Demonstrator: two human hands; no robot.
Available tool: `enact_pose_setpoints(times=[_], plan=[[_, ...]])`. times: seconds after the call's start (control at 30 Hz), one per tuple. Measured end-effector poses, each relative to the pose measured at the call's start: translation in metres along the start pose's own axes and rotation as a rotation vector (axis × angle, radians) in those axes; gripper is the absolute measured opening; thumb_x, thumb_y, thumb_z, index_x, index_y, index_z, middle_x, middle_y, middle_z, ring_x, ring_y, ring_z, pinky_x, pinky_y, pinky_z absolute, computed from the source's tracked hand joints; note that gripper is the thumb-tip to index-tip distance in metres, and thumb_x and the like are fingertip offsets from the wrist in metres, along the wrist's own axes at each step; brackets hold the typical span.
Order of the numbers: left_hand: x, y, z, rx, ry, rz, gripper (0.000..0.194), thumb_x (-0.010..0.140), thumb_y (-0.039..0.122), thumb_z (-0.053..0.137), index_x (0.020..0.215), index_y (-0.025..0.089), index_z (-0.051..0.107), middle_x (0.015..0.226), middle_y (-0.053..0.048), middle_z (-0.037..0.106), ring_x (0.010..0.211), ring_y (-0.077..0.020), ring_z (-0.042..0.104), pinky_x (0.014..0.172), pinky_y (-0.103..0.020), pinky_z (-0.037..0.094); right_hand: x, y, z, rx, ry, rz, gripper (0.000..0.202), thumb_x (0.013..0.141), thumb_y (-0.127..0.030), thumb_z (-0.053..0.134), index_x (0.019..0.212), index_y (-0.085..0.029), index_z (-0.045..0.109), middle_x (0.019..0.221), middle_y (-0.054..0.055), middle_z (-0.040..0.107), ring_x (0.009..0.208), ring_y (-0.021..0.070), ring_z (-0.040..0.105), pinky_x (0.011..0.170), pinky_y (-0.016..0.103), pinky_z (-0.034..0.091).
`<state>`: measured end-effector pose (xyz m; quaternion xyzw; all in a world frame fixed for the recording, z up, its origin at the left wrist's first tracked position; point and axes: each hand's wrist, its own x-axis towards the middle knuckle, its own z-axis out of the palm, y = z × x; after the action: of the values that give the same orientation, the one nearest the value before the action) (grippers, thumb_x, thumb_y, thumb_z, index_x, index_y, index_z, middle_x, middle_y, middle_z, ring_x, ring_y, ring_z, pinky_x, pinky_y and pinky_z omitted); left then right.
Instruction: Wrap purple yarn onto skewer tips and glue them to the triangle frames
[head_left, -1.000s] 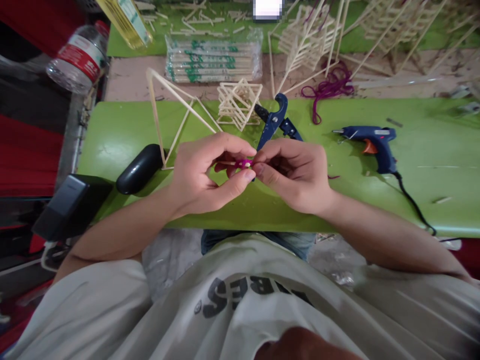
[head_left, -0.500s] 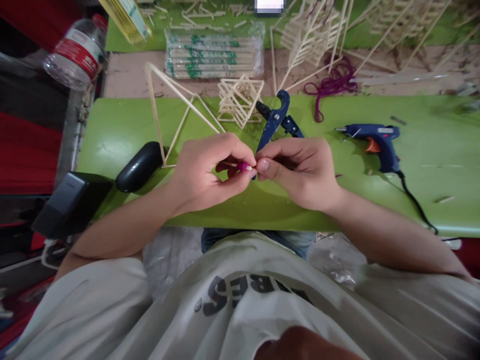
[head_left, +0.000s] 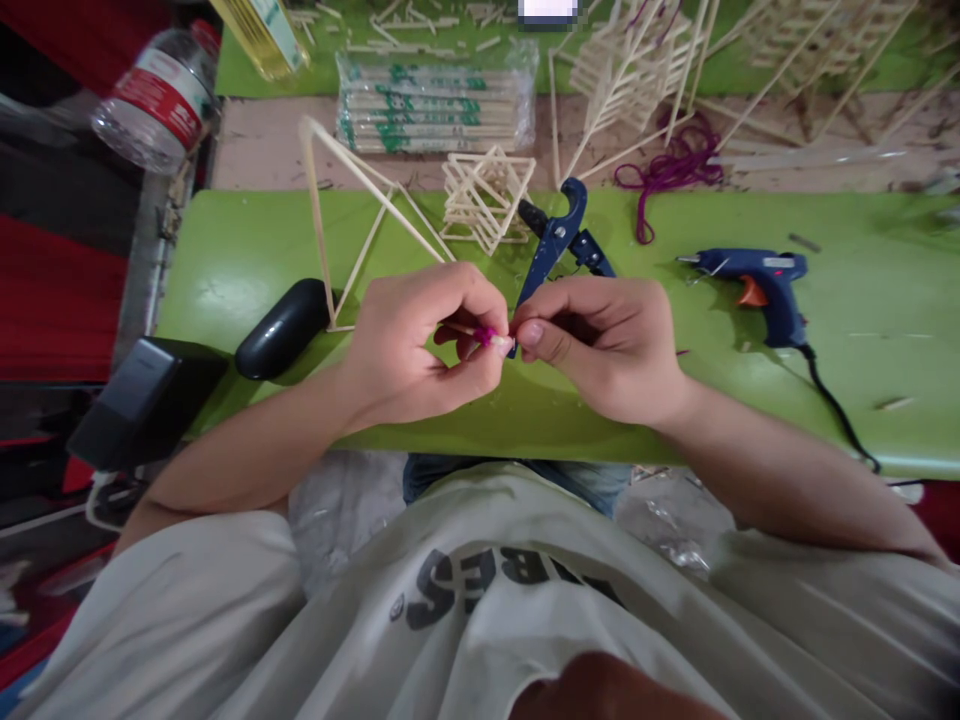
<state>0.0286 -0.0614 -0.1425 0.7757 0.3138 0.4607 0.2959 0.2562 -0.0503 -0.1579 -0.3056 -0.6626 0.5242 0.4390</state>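
Note:
My left hand (head_left: 427,345) pinches a thin wooden stick with purple string (head_left: 486,336) wound near its pale tip. My right hand (head_left: 600,345) has thumb and forefinger pressed together right beside that tip; what they hold is too small to make out. Just behind the fingers lies a blue cutter (head_left: 551,240), its lower end partly hidden by my right hand. A triangular stick frame (head_left: 318,225) stands behind my left hand. A small lattice of sticks (head_left: 491,200) sits beyond the hands.
A blue glue gun (head_left: 772,280) with a cord lies at the right. The black case (head_left: 281,330) and a dark box (head_left: 142,400) are at left. Packaged sticks (head_left: 435,105), purple string (head_left: 671,165) and a plastic bottle (head_left: 157,100) are farther back.
The view has shifted slightly, so the table items appear a little farther right. Both hands keep their pinch, with the fingertips moved very slightly apart.

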Motion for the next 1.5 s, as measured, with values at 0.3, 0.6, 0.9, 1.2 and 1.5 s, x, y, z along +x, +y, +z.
enact_pose_setpoints(times=[0.3,0.6,0.9,1.2,1.5], plan=[[0.000,0.003,0.000,-0.007,-0.007,-0.031,0.011,0.101,0.025,0.073,0.097,0.028,0.064,0.084,-0.002,0.070,0.062,-0.0137,0.061,0.053,-0.035,0.051,0.002,0.002,0.000,0.087,-0.011,-0.002,0.027,0.098,-0.042,0.090,0.093,-0.019,0.077,0.075,-0.001,0.067,0.061,0.0093,0.054,0.052,0.025,0.041],[-0.008,-0.003,0.001,-0.070,-0.073,-0.113,0.022,0.101,0.032,0.073,0.121,0.032,0.064,0.099,-0.005,0.071,0.077,-0.0177,0.068,0.061,-0.036,0.057,0.003,-0.002,-0.003,0.313,-0.184,0.138,0.024,0.097,-0.038,0.089,0.099,-0.019,0.076,0.081,0.002,0.072,0.065,0.0137,0.069,0.056,0.026,0.057],[-0.011,-0.010,0.001,-0.027,-0.069,-0.066,0.025,0.099,0.039,0.070,0.122,0.034,0.063,0.102,-0.009,0.070,0.083,-0.0235,0.068,0.064,-0.040,0.056,-0.006,-0.009,0.003,-0.089,-0.019,-0.059,0.012,0.093,-0.024,0.088,0.097,-0.024,0.076,0.076,0.000,0.068,0.060,0.0115,0.051,0.051,0.031,0.038],[-0.005,-0.012,0.004,-0.104,-0.028,-0.012,0.012,0.103,0.039,0.067,0.110,0.031,0.063,0.093,-0.008,0.070,0.075,-0.0217,0.067,0.056,-0.037,0.049,-0.008,-0.002,0.009,-0.286,0.067,-0.324,0.010,0.095,-0.018,0.080,0.099,-0.025,0.075,0.075,-0.002,0.066,0.056,0.0100,0.050,0.053,0.029,0.045],[-0.003,-0.010,0.005,-0.172,-0.011,0.002,0.003,0.100,0.023,0.068,0.101,0.024,0.066,0.090,-0.006,0.072,0.076,-0.0181,0.068,0.058,-0.034,0.050,-0.012,-0.004,0.010,-0.451,0.118,-0.339,0.004,0.102,-0.024,0.077,0.100,-0.027,0.075,0.058,-0.008,0.048,0.049,0.0085,0.037,0.051,0.028,0.040]])
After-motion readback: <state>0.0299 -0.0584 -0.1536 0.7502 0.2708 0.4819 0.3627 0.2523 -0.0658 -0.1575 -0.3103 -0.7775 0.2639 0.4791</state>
